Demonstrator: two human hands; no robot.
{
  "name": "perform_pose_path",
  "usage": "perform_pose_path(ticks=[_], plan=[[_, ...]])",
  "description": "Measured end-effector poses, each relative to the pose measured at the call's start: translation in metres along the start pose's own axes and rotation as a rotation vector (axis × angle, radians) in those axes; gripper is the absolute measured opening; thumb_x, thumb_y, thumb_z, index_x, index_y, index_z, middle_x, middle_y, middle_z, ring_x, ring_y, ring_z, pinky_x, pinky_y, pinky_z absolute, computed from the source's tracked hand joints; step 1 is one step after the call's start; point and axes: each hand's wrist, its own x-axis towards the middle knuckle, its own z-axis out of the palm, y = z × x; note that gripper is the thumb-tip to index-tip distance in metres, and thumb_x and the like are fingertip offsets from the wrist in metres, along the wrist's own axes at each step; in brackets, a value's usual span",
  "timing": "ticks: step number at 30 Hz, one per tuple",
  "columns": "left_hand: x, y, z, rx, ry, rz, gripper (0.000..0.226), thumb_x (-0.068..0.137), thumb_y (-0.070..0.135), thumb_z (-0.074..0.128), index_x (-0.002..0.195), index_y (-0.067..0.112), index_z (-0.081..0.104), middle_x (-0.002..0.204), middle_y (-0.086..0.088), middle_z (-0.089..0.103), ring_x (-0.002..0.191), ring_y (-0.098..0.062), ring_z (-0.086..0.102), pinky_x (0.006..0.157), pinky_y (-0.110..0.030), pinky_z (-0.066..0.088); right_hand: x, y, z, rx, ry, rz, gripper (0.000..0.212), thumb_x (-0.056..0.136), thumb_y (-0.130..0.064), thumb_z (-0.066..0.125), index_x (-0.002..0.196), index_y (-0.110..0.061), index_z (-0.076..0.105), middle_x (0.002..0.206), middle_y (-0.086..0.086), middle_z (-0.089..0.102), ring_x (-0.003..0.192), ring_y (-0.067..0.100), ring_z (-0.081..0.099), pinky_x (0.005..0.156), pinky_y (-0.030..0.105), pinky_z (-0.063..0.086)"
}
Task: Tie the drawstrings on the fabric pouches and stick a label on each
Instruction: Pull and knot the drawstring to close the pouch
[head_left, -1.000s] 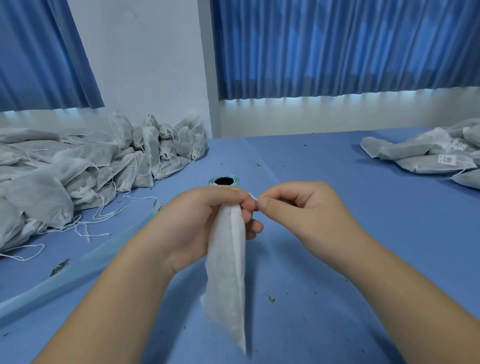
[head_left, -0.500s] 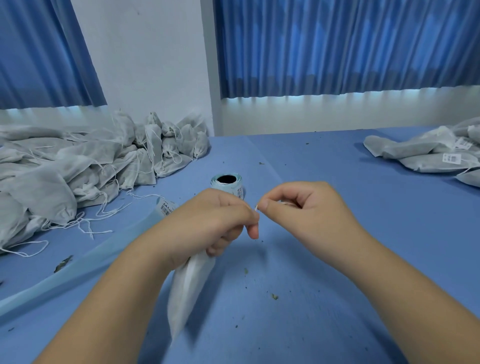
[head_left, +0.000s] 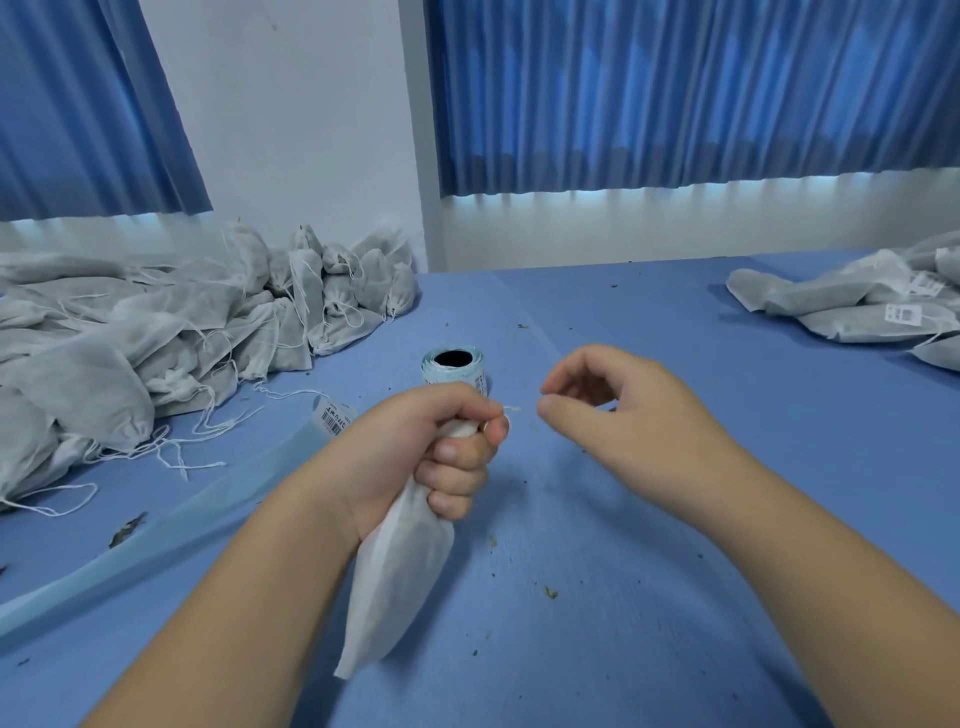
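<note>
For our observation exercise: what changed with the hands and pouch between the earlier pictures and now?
The right hand let go of the drawstring and drew rightward. The left hand went from pinching the pouch top to fisting its neck. The left pile and label roll stayed.

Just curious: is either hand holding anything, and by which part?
The left hand grips a white pouch round its gathered neck. The right hand, beside the drawstring end, holds nothing.

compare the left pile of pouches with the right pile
The left pile is much bigger and heaped high; the right pile is small and flat. The right pile shows barcode labels; the left pile shows none that I can see and trails loose drawstrings over the table. Both are grey-white fabric pouches.
</note>
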Motion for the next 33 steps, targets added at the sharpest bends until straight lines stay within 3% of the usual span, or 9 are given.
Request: perform_pose_path(ticks=[2, 5, 11, 17, 25, 30, 33], plan=[[0.0000, -0.0002, -0.0007, -0.027, -0.007, -0.013, 0.015, 0.070, 0.024, 0.056, 0.056, 0.017, 0.056, 0.043, 0.008, 0.024, 0.033, -0.005, 0.019, 0.036, -0.018, 0.021, -0.0015, -0.0042, -0.0024, 0.135, -0.007, 0.021, 0.009, 0.081, -0.023, 0.066, 0.072, -0.020, 0.065, 0.061, -0.014, 0.054, 0.053, 0.005, 0.045, 0.049, 0.011, 0.035], [-0.0001, -0.0004, 0.0007, -0.032, -0.019, -0.018, 0.014, 0.068, 0.024, 0.057, 0.056, 0.017, 0.056, 0.042, 0.009, 0.024, 0.032, -0.005, 0.020, 0.036, -0.018, 0.022, -0.0056, -0.0102, -0.0044, 0.249, -0.139, 0.051, 0.018, 0.077, -0.027, 0.064, 0.069, -0.010, 0.065, 0.062, -0.001, 0.052, 0.056, 0.009, 0.046, 0.053, 0.020, 0.038], [-0.0011, -0.0028, 0.0045, 0.027, -0.012, 0.015, 0.015, 0.070, 0.025, 0.057, 0.057, 0.017, 0.056, 0.045, 0.008, 0.025, 0.035, -0.005, 0.019, 0.038, -0.019, 0.020, -0.0080, -0.0114, 0.0001, 0.228, -0.235, 0.041, 0.014, 0.084, -0.016, 0.069, 0.070, -0.014, 0.070, 0.057, -0.008, 0.055, 0.055, 0.003, 0.049, 0.051, 0.013, 0.040], [-0.0015, -0.0048, 0.0058, 0.099, -0.010, 0.058, 0.021, 0.078, 0.020, 0.057, 0.057, 0.017, 0.056, 0.047, 0.006, 0.027, 0.038, -0.007, 0.019, 0.039, -0.019, 0.022, -0.0072, -0.0108, 0.0001, 0.215, -0.283, 0.089, 0.016, 0.081, -0.011, 0.064, 0.068, -0.018, 0.068, 0.060, -0.005, 0.057, 0.060, 0.009, 0.050, 0.055, 0.022, 0.041], [-0.0029, -0.0054, 0.0064, 0.121, -0.016, 0.092, 0.025, 0.083, 0.018, 0.053, 0.059, 0.016, 0.057, 0.048, 0.005, 0.029, 0.039, -0.007, 0.020, 0.040, -0.018, 0.025, -0.0060, -0.0082, 0.0018, 0.202, -0.297, 0.086, 0.020, 0.079, -0.007, 0.063, 0.065, -0.020, 0.068, 0.057, -0.007, 0.057, 0.055, 0.006, 0.051, 0.055, 0.020, 0.044], [-0.0033, -0.0063, 0.0069, 0.174, 0.004, 0.092, 0.028, 0.087, 0.017, 0.057, 0.059, 0.016, 0.060, 0.051, 0.002, 0.032, 0.041, -0.009, 0.021, 0.042, -0.019, 0.026, -0.0071, -0.0086, 0.0025, 0.172, -0.308, 0.112, 0.006, 0.065, -0.022, 0.062, 0.061, -0.023, 0.066, 0.055, -0.008, 0.056, 0.055, 0.008, 0.049, 0.058, 0.025, 0.043], [-0.0034, -0.0062, 0.0063, 0.188, 0.002, 0.088, 0.026, 0.085, 0.020, 0.060, 0.060, 0.016, 0.062, 0.052, 0.002, 0.037, 0.042, -0.009, 0.023, 0.043, -0.019, 0.028, -0.0069, -0.0096, 0.0023, 0.160, -0.310, 0.107, 0.011, 0.057, -0.030, 0.058, 0.062, -0.023, 0.065, 0.054, -0.009, 0.055, 0.053, 0.006, 0.049, 0.057, 0.024, 0.043]])
